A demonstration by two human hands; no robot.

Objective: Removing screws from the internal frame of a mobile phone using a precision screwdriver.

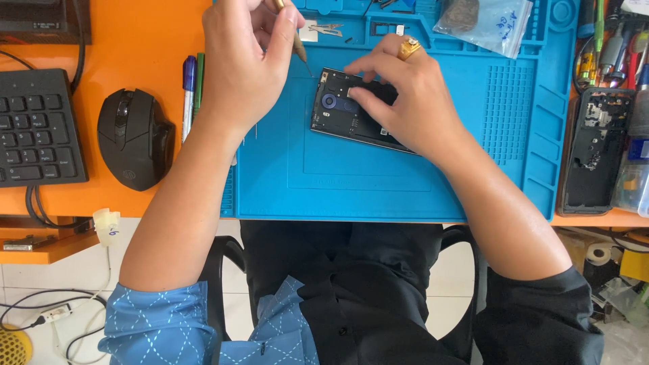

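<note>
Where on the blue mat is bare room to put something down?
The blue mat is bare along its near edge, below the opened phone, and right of the right hand. The top tray row, with a plastic bag, and the left hand corner are crowded.

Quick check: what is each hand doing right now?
Left hand: closed on a small screwdriver.
Right hand: open, fingers pressing on the opened phone.

Orange desk [142, 40] spans 9 to 3 o'clock; white tiled floor [40, 277] at 6–8 o'clock; black chair [220, 270] at 6. Even light.
</note>
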